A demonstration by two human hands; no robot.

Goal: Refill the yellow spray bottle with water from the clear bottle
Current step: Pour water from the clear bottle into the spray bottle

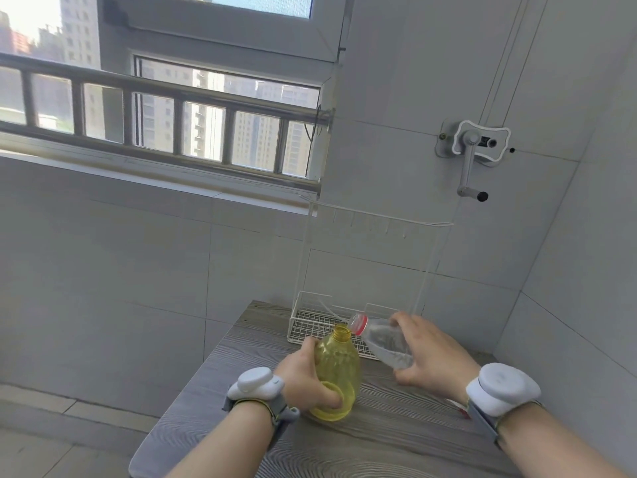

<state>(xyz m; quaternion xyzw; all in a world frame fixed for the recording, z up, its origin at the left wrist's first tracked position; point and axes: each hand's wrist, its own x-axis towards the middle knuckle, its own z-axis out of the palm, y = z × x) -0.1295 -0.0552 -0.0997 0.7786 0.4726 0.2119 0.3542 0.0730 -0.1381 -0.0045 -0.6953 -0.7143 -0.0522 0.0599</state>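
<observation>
Yellow spray bottle (339,367): translucent body, spray head off, threaded neck open. Position: lower centre of the frame, standing on a grey wood-grain table (379,439), tipped slightly toward the right.

Left hand (303,377): wrapped round the left side of the yellow bottle, thumb curled across its lower front, gripping it.

Clear bottle (386,343): just right of the yellow bottle, tilted steeply with its neck pointing up and left. Red part at the neck lies just beside the yellow bottle's open mouth; whether that is a closed cap or only a ring cannot be told. Some water shows inside the lower body.

Right hand (431,353): curled over the base end of the clear bottle, fingers above and thumb below, holding it off the table.

White wrist units: one on the left wrist (256,382), one on the right wrist (503,388), each on a grey strap.

White wire rack (310,322): on the table behind both bottles, against the tiled wall, with a tall thin frame rising from its tray.

Wall crank (470,157): upper right of the frame, handle hanging down.

Window railing (155,98): upper left, tower blocks beyond.
</observation>
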